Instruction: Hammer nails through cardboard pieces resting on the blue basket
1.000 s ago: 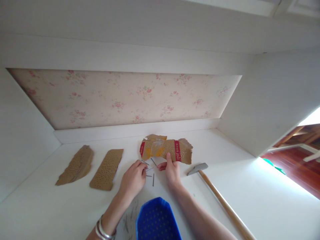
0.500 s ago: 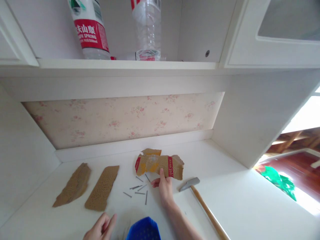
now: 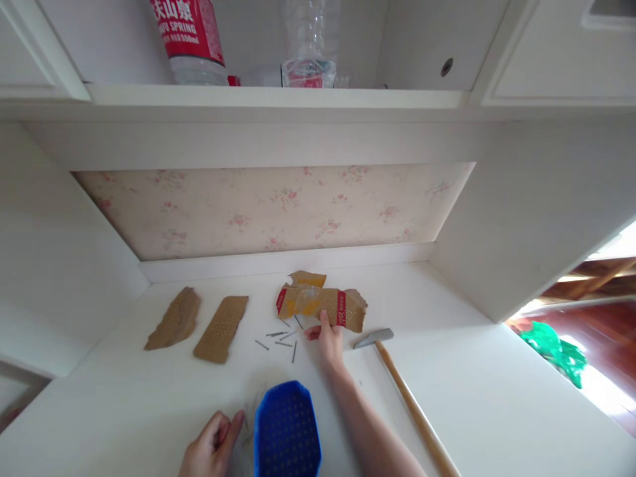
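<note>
My right hand (image 3: 330, 338) reaches over the white counter and grips the lower edge of a torn cardboard piece (image 3: 355, 310) with red printed bands and yellowish tape. Its thumb or finger lies on top of the piece; part of the grip is hidden. Just left of that hand several nails (image 3: 283, 343) lie loose. My left hand (image 3: 213, 442) is low in the view with its fingers curled closed; whatever they hold, if anything, cannot be made out. To its right stands a blue perforated basket (image 3: 287, 430), with faint thin shapes between the two.
Two brown cardboard pieces (image 3: 222, 329) lie on the left of the counter (image 3: 149, 411). A wooden-handled hammer (image 3: 407, 397) rests to the right of my right arm. Above, an open cabinet shelf (image 3: 278, 97) holds plastic bottles (image 3: 191, 33). A green bag (image 3: 554, 351) shows at far right.
The view has tipped downward, showing more of the blue basket. My right hand stays at the cardboard, and my left hand remains closed beside the basket.
</note>
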